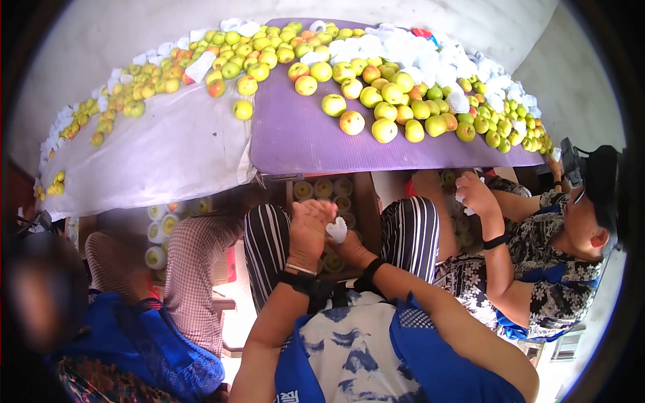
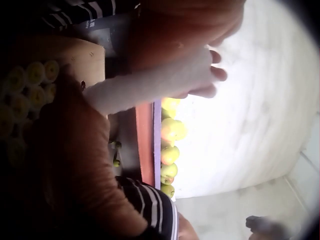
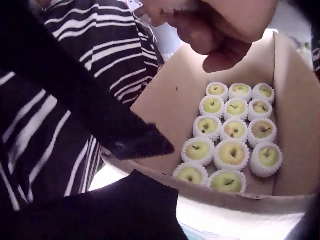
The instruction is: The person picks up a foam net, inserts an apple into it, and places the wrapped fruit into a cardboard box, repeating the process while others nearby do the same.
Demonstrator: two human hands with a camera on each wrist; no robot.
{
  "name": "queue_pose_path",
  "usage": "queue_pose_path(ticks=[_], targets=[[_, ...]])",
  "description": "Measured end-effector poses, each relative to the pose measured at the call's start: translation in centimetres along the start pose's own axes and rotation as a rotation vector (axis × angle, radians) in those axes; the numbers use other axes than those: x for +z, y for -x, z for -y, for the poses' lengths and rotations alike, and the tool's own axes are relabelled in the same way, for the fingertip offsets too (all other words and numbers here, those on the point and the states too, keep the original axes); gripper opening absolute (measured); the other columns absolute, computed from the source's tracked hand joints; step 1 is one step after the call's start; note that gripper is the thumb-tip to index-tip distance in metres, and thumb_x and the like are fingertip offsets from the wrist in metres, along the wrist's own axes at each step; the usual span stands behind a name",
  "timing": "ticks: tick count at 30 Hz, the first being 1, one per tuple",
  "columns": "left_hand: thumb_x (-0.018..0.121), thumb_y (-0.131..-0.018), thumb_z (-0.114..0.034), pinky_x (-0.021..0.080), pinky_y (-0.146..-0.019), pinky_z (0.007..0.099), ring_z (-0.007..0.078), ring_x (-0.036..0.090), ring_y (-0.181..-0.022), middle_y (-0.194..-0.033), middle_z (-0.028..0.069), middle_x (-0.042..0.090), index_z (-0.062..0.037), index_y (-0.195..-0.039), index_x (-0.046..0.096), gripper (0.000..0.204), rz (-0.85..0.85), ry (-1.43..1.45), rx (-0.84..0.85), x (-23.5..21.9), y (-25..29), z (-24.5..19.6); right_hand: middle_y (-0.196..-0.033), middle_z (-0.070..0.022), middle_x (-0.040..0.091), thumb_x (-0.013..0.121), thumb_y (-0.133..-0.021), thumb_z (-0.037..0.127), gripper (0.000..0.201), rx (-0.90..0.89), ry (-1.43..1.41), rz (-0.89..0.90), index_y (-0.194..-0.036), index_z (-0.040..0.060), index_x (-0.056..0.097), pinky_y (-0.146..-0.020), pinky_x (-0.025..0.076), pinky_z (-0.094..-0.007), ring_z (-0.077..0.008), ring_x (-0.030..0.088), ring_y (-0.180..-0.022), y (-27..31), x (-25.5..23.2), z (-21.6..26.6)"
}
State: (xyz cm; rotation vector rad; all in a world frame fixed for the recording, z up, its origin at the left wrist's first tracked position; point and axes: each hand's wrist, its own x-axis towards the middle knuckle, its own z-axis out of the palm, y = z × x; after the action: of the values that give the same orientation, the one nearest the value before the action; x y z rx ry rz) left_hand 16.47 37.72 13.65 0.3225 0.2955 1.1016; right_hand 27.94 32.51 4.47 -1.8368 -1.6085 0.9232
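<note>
Seated over an open cardboard box [image 3: 287, 100], a worker holds both hands together above the knees: the left hand [image 1: 308, 232] and right hand [image 1: 348, 250] both grip a white foam net sleeve [image 1: 336, 230], apparently stretching it open, though whether a fruit sits inside cannot be told. Directly below, the box already carries sleeved apples [image 3: 231, 152] set in close rows, cushioned so they do not rub. Beyond, loose apples [image 1: 383, 129] lie within reach on a purple-covered table [image 1: 295, 138], with spare sleeves [image 1: 403, 50] heaped behind them. A neighbour [image 1: 557, 255] sits alongside.
</note>
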Motion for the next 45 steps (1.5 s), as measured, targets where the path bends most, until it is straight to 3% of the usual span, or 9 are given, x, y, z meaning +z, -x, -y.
queue_pose_path(ticks=[2,7,17,23,30,37,42,43,45], targets=[[0.035,-0.089,-0.045,0.039,-0.079,0.0347,0.0196,0.051,-0.082,-0.084,0.0075,0.055,-0.005,-0.086,0.053,0.044,-0.221,-0.118,-0.007,0.2,0.0,-0.9,-0.081,-0.0173,0.062,0.063,-0.072,0.031,0.024,0.099,-0.24,-0.059,-0.085,0.0105,0.063,-0.067,0.048,-0.0376,-0.0338,0.06,-0.079,0.6,-0.6,1.0],[0.048,-0.086,-0.021,0.04,-0.078,0.0247,0.012,0.051,-0.085,-0.09,0.0049,0.056,-0.0013,-0.095,0.055,0.023,0.059,-0.708,0.075,-1.9,1.0,0.2,-0.077,-0.0188,0.061,0.063,-0.072,0.035,0.027,0.139,-0.042,-0.091,-0.083,0.01,0.064,-0.067,0.048,-0.0388,-0.0347,0.059,-0.076,0.8,-1.4,1.2],[0.055,-0.074,-0.004,0.043,-0.071,0.0238,0.0095,0.054,-0.078,-0.084,0.0032,0.057,0.0006,-0.093,0.055,0.02,0.06,-0.822,0.015,-2.5,1.0,0.6,-0.074,-0.0151,0.063,0.065,-0.069,0.033,0.032,0.174,0.091,-0.044,-0.081,0.003,0.064,-0.067,0.049,-0.0333,-0.0285,0.063,-0.073,-0.2,-1.7,-1.2],[0.057,-0.074,-0.003,0.041,-0.055,0.021,0.0071,0.051,-0.061,-0.073,0.0017,0.057,0.0027,-0.084,0.057,0.012,-0.36,-0.868,0.125,-2.6,0.8,0.6,-0.093,-0.0214,0.06,0.07,-0.062,0.034,0.055,0.258,0.195,0.127,-0.103,0.0004,0.055,-0.076,0.046,-0.0369,-0.0335,0.058,-0.089,0.2,-5.8,3.4],[0.057,-0.077,-0.009,0.035,-0.049,0.0186,0.0046,0.047,-0.057,-0.072,-0.0014,0.055,-0.0044,-0.083,0.055,0.008,-0.423,-0.739,0.086,-3.5,-0.1,1.4,-0.091,-0.0223,0.059,0.064,-0.068,0.022,0.037,-0.13,0.186,-0.536,-0.095,-0.0014,0.057,-0.078,0.045,-0.0392,-0.0354,0.056,-0.087,-3.8,-15.9,7.1],[0.056,-0.076,-0.001,0.041,-0.059,0.0212,0.0076,0.051,-0.063,-0.073,0.0017,0.056,0.0015,-0.081,0.055,0.006,-0.437,-0.718,0.013,-4.0,-0.3,2.1,-0.115,-0.0253,0.047,0.062,-0.071,0.042,0.071,0.196,0.224,-0.69,-0.117,-0.0064,0.039,-0.092,0.036,-0.0378,-0.0378,0.045,-0.108,-13.3,-20.4,5.2],[0.057,-0.076,-0.003,0.041,-0.059,0.0214,0.0074,0.05,-0.063,-0.072,0.0014,0.055,0.0016,-0.08,0.056,0.006,-0.436,-0.749,0.047,-4.4,-0.4,2.2,-0.116,-0.0274,0.047,0.05,-0.072,0.06,0.08,0.549,0.194,-0.464,-0.112,-0.0086,0.046,-0.093,0.036,-0.0361,-0.0349,0.046,-0.109,-17.0,-20.5,3.1],[0.057,-0.076,-0.003,0.041,-0.059,0.0215,0.0072,0.05,-0.063,-0.072,0.0012,0.055,0.0015,-0.08,0.056,0.006,-0.434,-0.754,0.052,-4.4,-0.3,2.1,-0.095,-0.0235,0.058,0.052,-0.073,0.058,0.075,0.505,0.226,-0.489,-0.106,-0.0096,0.05,-0.071,0.047,-0.0357,-0.0308,0.059,-0.084,-18.0,-20.3,1.1],[0.057,-0.076,-0.004,0.041,-0.059,0.0214,0.007,0.049,-0.062,-0.072,0.0008,0.055,0.0015,-0.08,0.056,0.006,-0.429,-0.762,0.067,-5.0,-0.3,2.3,-0.091,-0.0201,0.058,0.055,-0.072,0.056,0.071,0.509,0.13,-0.494,-0.103,-0.0078,0.051,-0.067,0.048,-0.0352,-0.028,0.059,-0.079,-17.6,-20.4,0.7]])
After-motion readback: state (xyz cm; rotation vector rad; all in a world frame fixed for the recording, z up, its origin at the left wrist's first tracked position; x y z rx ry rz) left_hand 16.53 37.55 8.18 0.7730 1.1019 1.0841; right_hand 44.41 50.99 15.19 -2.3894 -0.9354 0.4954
